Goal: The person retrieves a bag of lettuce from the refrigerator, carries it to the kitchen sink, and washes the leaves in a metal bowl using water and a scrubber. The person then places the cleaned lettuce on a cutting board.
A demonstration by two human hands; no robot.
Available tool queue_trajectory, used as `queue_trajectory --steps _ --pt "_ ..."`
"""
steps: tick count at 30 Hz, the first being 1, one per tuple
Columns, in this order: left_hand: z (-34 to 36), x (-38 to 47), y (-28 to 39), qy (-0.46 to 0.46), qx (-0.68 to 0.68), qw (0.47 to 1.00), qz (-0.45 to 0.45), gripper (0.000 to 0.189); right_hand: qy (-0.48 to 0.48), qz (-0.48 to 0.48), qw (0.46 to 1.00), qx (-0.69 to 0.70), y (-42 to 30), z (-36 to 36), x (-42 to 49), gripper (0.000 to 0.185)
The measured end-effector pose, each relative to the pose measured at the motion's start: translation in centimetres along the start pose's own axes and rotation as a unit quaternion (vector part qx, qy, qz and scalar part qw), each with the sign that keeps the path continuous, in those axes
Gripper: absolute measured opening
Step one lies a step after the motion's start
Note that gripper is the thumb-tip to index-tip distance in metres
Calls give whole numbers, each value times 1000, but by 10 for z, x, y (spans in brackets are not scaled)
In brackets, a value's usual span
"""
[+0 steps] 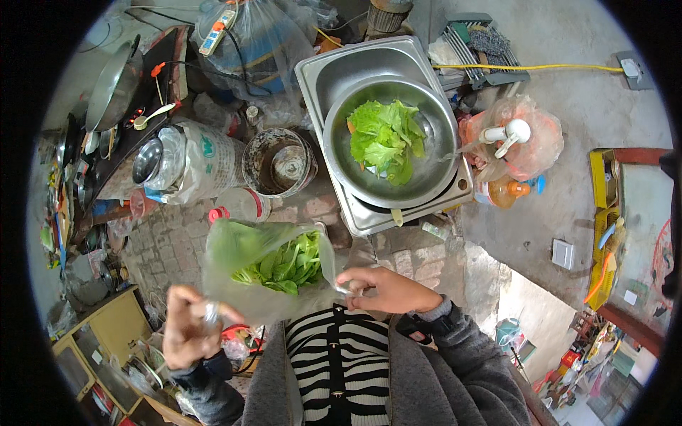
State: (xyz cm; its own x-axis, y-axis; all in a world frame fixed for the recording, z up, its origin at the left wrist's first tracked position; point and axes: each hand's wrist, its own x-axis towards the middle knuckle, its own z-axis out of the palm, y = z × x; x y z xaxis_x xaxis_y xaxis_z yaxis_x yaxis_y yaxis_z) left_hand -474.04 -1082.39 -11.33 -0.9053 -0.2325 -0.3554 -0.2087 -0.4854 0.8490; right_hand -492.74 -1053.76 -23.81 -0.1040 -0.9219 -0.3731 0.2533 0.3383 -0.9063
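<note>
A clear plastic bag (pixel 266 309) of leafy greens (pixel 290 266) hangs between my two hands in front of my striped top. My right hand (pixel 391 290) pinches the bag's edge between thumb and fingers. Slightly blurred, my left hand (pixel 192 327) grips the other side of the bag, bunched at the fingers. Beyond the bag, a round steel basin (pixel 437 175) rests on a stainless-steel sink (pixel 367 226) and holds loose green lettuce leaves (pixel 386 138). The underside of the bag is hidden.
Left of the sink stand a grimy bucket (pixel 279 162), a clear plastic container with a red cap (pixel 242 205) and a stuffed white sack (pixel 210 160). To the right are a pump-topped bottle (pixel 506 133) and an orange bottle (pixel 498 191). A yellow cable (pixel 554 67) runs along the wall.
</note>
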Motion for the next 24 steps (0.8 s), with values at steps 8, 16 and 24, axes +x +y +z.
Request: queue_trajectory --steps 8,16,24 --pt "-109 64 -107 -180 257 927 -203 36 167 67 963 201 100 68 18 41" --pt "-136 114 -309 -333 367 828 -262 39 376 153 909 92 234 89 25 20" --pt "-44 165 -414 -327 465 804 -175 71 516 198 823 133 427 46 22 24"
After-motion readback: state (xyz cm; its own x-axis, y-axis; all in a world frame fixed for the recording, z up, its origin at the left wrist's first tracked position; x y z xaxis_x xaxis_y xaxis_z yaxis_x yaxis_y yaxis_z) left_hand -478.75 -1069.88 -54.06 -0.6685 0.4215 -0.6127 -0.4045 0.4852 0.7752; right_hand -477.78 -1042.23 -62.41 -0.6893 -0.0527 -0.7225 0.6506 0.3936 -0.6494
